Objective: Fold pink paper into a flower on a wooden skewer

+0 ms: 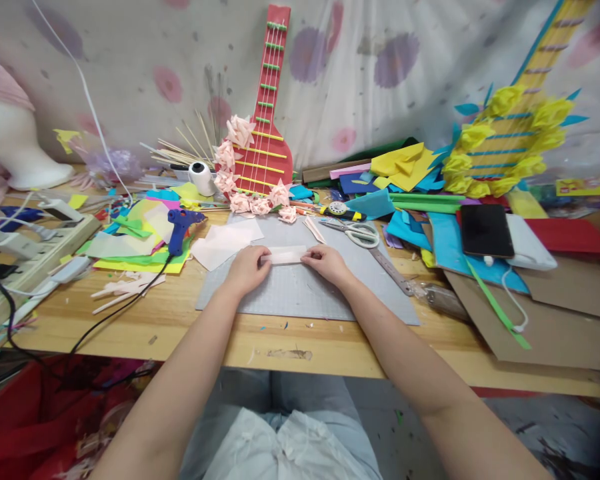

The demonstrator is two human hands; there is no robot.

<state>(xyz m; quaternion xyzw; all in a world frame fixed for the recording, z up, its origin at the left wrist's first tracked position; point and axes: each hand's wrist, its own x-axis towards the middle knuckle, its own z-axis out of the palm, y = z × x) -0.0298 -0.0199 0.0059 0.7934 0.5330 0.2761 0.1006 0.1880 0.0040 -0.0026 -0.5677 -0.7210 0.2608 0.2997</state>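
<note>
Between my two hands a narrow strip of pale paper (286,255) stretches sideways just over the grey cutting mat (300,293). My left hand (249,268) pinches its left end, and my right hand (327,263) pinches the other end. Beyond the left hand lie loose pale paper sheets (221,245). Thin pale folded strips (314,231) rest on the mat past the right hand. Scissors (363,233) and a metal ruler (391,272) lie to the right of that hand.
A blue glue gun (176,233) stands left on coloured paper, its black cord crossing the table. A red paper lute with pink flowers (267,157) leans at the back; a yellow one (505,143) stands right. Cardboard (545,327), a black phone (486,230) and a power strip (25,287) flank the mat.
</note>
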